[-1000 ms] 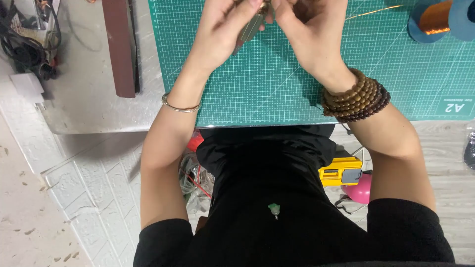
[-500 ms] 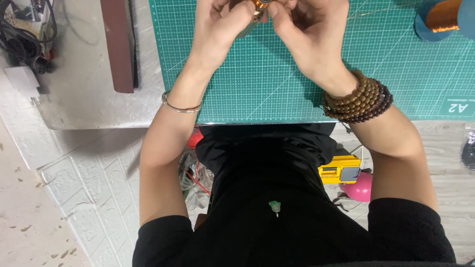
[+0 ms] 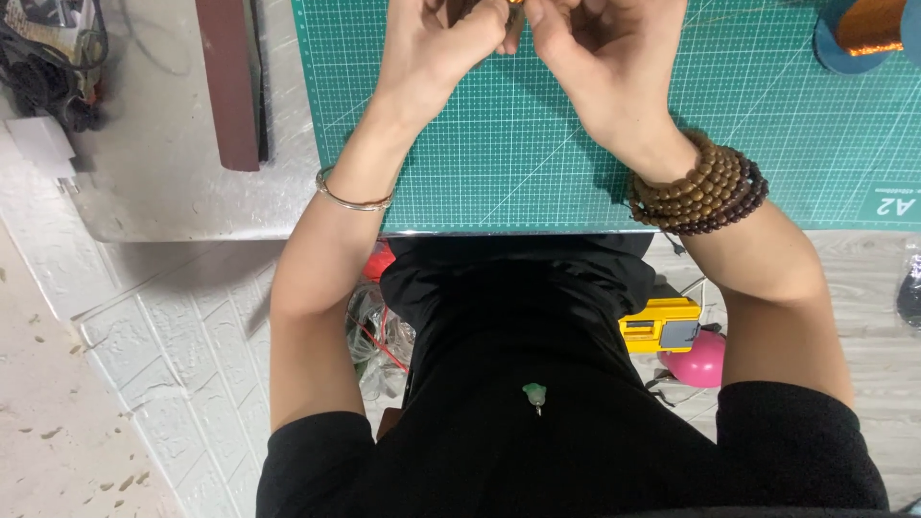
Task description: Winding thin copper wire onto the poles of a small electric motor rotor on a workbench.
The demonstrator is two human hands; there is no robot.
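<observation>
**Two hands pinch one small piece at the top edge**

Two hands meet over the green cutting mat [image 3: 537, 163], near the top edge of the view; the left hand [image 3: 436, 48] and the right hand [image 3: 604, 58] curl inward, fingertips nearly touching, and between them sits a small brown piece [image 3: 515, 17], gripped from both sides; most of it is cut off by the frame, so its full shape cannot be told; what shows is a short, dark stub with an orange-brown tip, raised just above the mat. A thin metal bangle [image 3: 353, 197] circles the left wrist; wraps of brown wooden beads [image 3: 700, 187] circle the right. The mat lies on a grey metal table [image 3: 173, 163], with a dark brown bar [image 3: 228, 82] to the left of it; a copper-coloured spool [image 3: 868, 24] on a blue base stands at the mat's far right corner; a yellow tool [image 3: 660, 326] and a pink ball [image 3: 698, 360] lie on the floor below.
</observation>
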